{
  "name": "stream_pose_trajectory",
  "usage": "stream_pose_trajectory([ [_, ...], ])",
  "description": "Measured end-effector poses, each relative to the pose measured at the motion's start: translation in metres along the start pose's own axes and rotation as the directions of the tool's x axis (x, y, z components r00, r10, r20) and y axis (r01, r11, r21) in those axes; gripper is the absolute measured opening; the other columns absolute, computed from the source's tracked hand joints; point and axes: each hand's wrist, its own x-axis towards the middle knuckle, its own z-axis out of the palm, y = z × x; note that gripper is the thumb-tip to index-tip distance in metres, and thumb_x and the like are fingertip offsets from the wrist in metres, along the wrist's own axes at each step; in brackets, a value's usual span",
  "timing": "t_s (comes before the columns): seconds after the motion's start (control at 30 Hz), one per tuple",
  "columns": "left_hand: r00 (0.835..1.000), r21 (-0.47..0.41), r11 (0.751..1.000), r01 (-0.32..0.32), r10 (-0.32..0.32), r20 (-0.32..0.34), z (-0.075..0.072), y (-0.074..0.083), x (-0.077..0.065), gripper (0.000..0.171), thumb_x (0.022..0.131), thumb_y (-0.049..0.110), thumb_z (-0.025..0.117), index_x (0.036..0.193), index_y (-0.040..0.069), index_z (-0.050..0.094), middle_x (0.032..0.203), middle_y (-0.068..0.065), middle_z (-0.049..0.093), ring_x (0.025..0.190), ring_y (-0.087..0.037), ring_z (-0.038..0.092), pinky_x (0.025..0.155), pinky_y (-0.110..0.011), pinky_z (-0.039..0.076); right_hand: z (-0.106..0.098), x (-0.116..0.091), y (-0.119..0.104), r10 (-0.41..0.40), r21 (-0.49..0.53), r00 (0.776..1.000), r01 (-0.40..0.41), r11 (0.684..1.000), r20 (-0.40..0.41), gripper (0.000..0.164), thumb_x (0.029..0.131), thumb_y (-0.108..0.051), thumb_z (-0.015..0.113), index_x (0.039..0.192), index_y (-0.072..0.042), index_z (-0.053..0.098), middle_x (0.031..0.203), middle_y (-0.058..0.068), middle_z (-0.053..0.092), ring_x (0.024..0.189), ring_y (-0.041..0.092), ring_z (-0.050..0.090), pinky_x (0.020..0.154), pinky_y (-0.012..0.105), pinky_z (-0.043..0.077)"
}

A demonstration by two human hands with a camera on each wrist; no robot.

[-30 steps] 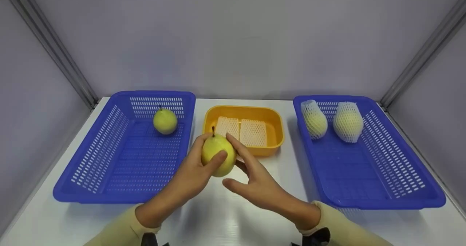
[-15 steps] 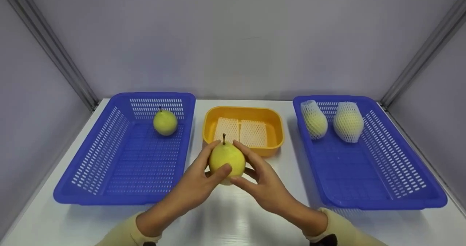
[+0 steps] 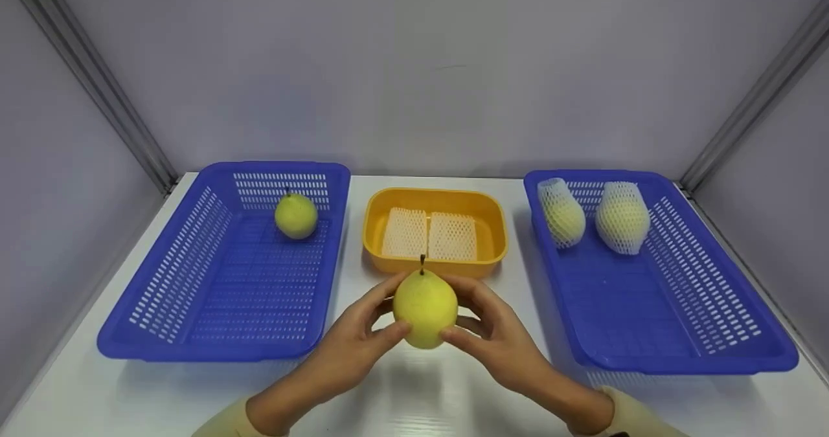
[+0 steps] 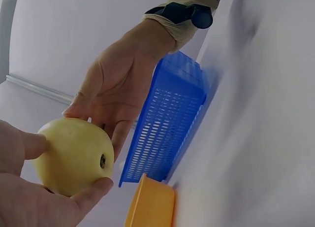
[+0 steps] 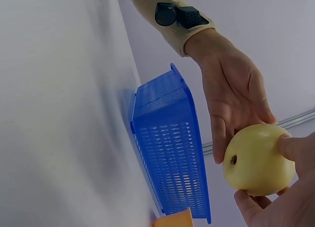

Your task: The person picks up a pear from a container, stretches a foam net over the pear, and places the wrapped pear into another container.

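Note:
A yellow-green pear [image 3: 425,309] is held upright, stem up, above the table in front of the orange tub. My left hand [image 3: 350,340] grips its left side, thumb toward me and fingers behind. On the other side my right hand [image 3: 502,340] pinches it the same way. Seen from below in the left wrist view, the pear [image 4: 74,155] shows its dark blossom end, with fingers touching it from both sides. The right wrist view also has the pear [image 5: 258,160] between both hands.
A blue basket [image 3: 214,349] at left holds another bare pear [image 3: 296,217]. The orange tub [image 3: 435,267] contains white foam nets [image 3: 452,236]. In the right blue basket [image 3: 686,362] lie two net-wrapped pears [image 3: 623,218]. Walls stand behind and beside the table.
The pear has moved right and toward me and now stands more upright. My right hand, with its thumb off the pear earlier, now grips it along with the left.

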Motion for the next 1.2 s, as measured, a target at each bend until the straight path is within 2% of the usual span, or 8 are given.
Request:
stream_pose_trajectory([
  [0.23, 0.999, -0.034, 0.999, -0.001, 0.000, -0.032, 0.007, -0.013, 0.004, 0.071, 0.101, 0.022, 0.065, 0.156, -0.005, 0.028, 0.158, -0.020, 0.036, 0.141, -0.036, 0.039, 0.108, -0.036, 0.047, 0.000, -0.007, 0.003, 0.027, -0.034, 1.000, -0.027, 0.999, -0.002, 0.065, 0.097, -0.005, 0.068, 0.154, -0.003, 0.038, 0.152, 0.010, 0.046, 0.136, 0.025, 0.048, 0.109, 0.036, 0.046],
  [0.4, 1.000, -0.063, 0.998, -0.018, 0.018, 0.004, 0.008, -0.017, 0.004, 0.076, 0.100, 0.023, 0.066, 0.158, -0.005, 0.025, 0.159, -0.021, 0.033, 0.144, -0.034, 0.038, 0.112, -0.035, 0.042, 0.001, -0.008, 0.004, 0.040, -0.023, 0.999, -0.041, 0.999, -0.012, 0.063, 0.097, -0.007, 0.069, 0.153, -0.001, 0.039, 0.150, 0.014, 0.047, 0.135, 0.027, 0.048, 0.107, 0.035, 0.048],
  [0.53, 0.999, -0.067, 0.997, -0.022, 0.024, 0.023, 0.009, -0.017, 0.005, 0.077, 0.099, 0.022, 0.068, 0.158, -0.003, 0.026, 0.158, -0.019, 0.036, 0.141, -0.032, 0.042, 0.113, -0.037, 0.041, 0.001, -0.007, 0.006, 0.061, 0.011, 0.997, -0.060, 0.998, -0.038, 0.061, 0.096, -0.006, 0.070, 0.150, 0.000, 0.041, 0.146, 0.018, 0.049, 0.131, 0.030, 0.051, 0.104, 0.035, 0.050],
  [0.7, 0.999, -0.056, 0.997, -0.044, 0.044, 0.008, 0.008, -0.016, 0.006, 0.072, 0.101, 0.019, 0.065, 0.156, -0.006, 0.028, 0.158, -0.021, 0.036, 0.141, -0.034, 0.041, 0.112, -0.033, 0.042, 0.000, -0.007, 0.010, 0.101, 0.043, 0.990, -0.097, 0.994, -0.101, 0.063, 0.096, -0.005, 0.070, 0.149, 0.001, 0.037, 0.141, 0.020, 0.051, 0.126, 0.029, 0.055, 0.101, 0.035, 0.052],
  [0.8, 0.997, -0.033, 0.997, -0.071, 0.070, -0.023, 0.006, -0.016, 0.007, 0.066, 0.101, 0.016, 0.064, 0.154, -0.007, 0.033, 0.155, -0.022, 0.040, 0.140, -0.035, 0.042, 0.111, -0.033, 0.044, 0.000, -0.009, 0.013, 0.099, 0.085, 0.988, -0.089, 0.992, -0.123, 0.055, 0.098, -0.004, 0.066, 0.146, 0.003, 0.040, 0.139, 0.020, 0.051, 0.123, 0.030, 0.056, 0.100, 0.035, 0.052],
  [0.97, 0.997, 0.017, 0.998, -0.064, 0.065, -0.050, 0.005, -0.019, 0.008, 0.066, 0.100, 0.018, 0.066, 0.153, -0.005, 0.035, 0.152, -0.019, 0.044, 0.138, -0.033, 0.045, 0.108, -0.032, 0.046, 0.003, -0.012, 0.015, 0.069, 0.151, 0.994, -0.056, 0.987, -0.086, 0.052, 0.100, -0.003, 0.062, 0.146, 0.004, 0.039, 0.144, 0.019, 0.049, 0.127, 0.030, 0.055, 0.104, 0.036, 0.050],
  [1.1, 0.999, -0.036, 0.999, -0.035, 0.035, -0.012, 0.006, -0.022, 0.007, 0.071, 0.100, 0.020, 0.066, 0.156, -0.005, 0.030, 0.156, -0.020, 0.040, 0.140, -0.033, 0.043, 0.109, -0.032, 0.045, 0.005, -0.012, 0.016, 0.088, 0.167, 0.995, -0.079, 0.983, -0.047, 0.059, 0.100, -0.005, 0.064, 0.150, 0.004, 0.034, 0.150, 0.020, 0.044, 0.132, 0.028, 0.051, 0.106, 0.035, 0.049],
  [1.2, 1.000, -0.069, 0.997, -0.018, 0.020, 0.017, 0.007, -0.024, 0.006, 0.071, 0.100, 0.021, 0.066, 0.157, -0.004, 0.029, 0.156, -0.019, 0.040, 0.138, -0.032, 0.045, 0.109, -0.033, 0.046, 0.005, -0.011, 0.017, 0.123, 0.152, 0.991, -0.114, 0.982, -0.055, 0.060, 0.099, -0.006, 0.065, 0.149, 0.004, 0.035, 0.150, 0.020, 0.044, 0.132, 0.028, 0.051, 0.104, 0.035, 0.050],
])
